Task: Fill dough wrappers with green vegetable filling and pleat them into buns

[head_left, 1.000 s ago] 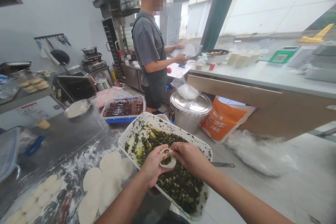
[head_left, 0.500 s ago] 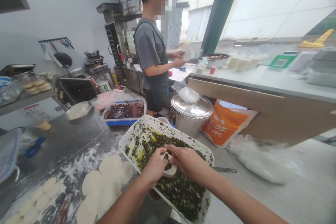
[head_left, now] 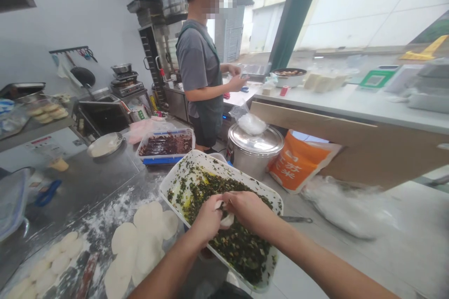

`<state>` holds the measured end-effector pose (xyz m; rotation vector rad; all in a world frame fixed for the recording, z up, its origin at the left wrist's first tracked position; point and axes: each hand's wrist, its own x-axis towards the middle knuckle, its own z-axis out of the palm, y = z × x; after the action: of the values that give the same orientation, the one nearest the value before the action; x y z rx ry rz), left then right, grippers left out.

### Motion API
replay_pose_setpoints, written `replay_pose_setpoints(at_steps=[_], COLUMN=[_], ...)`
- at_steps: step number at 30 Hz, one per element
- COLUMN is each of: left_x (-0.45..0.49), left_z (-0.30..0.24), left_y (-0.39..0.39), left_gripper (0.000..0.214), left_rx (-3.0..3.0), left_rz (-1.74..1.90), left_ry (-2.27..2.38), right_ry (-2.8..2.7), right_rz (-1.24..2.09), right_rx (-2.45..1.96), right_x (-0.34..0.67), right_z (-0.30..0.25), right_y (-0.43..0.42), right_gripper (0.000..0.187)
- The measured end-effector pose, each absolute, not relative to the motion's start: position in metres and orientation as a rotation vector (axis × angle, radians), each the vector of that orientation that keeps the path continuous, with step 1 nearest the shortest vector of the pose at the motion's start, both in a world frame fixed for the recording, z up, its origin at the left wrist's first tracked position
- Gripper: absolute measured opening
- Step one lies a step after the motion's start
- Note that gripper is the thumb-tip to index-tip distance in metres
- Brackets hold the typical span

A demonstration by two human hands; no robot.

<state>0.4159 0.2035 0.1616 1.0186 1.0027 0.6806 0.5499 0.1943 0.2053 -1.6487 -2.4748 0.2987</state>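
Dough wrapper (head_left: 227, 220), pinched between left hand (head_left: 207, 220) and right hand (head_left: 248, 211), fingers (head_left: 228, 197) closed on it, above tray (head_left: 224, 164) of chopped greens (head_left: 242, 250)

The orange sack (head_left: 298, 163) at right, near the floor, carries large white Chinese characters; I can read only "苏米". The paper sign (head_left: 44, 145) at left is too blurred to read.

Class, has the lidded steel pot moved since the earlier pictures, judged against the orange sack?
No: the lidded steel pot keeps its place beside the orange sack.
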Motion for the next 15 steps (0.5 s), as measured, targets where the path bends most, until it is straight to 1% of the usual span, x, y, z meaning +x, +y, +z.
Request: replay_pose_setpoints(at_steps=[1, 5, 10, 13, 14, 15], left_x=[0.416, 0.420, 0.426, 0.425, 0.424, 0.423], left_z=[0.162, 0.161, 0.158, 0.159, 0.159, 0.160], left_y=[0.204, 0.200, 0.196, 0.199, 0.200, 0.201], left_gripper=[0.038, 0.039, 0.037, 0.034, 0.035, 0.036], left_rx=[0.937, 0.693, 0.923, 1.083, 1.083, 1.050], left_rz=[0.697, 0.828, 0.821, 0.786, 0.771, 0.755], left_ry=[1.016, 0.925, 0.957, 0.932, 0.952, 0.976], right_ry=[-2.462, -2.402, -2.514, -2.511, -2.512, -2.515], right_rz=[0.283, 0.193, 0.145, 0.164, 0.174, 0.179], right_rx=[-1.673, -1.742, -1.627, -1.620, -1.630, -1.646], right_x=[0.550, 0.550, 0.547, 0.548, 0.548, 0.549], right_z=[0.206, 0.211, 0.210, 0.208, 0.207, 0.207], right_y=[0.194, 0.191, 0.183, 0.184, 0.185, 0.186], right_gripper=[0.013, 0.019, 0.008, 0.023, 0.024, 0.021])
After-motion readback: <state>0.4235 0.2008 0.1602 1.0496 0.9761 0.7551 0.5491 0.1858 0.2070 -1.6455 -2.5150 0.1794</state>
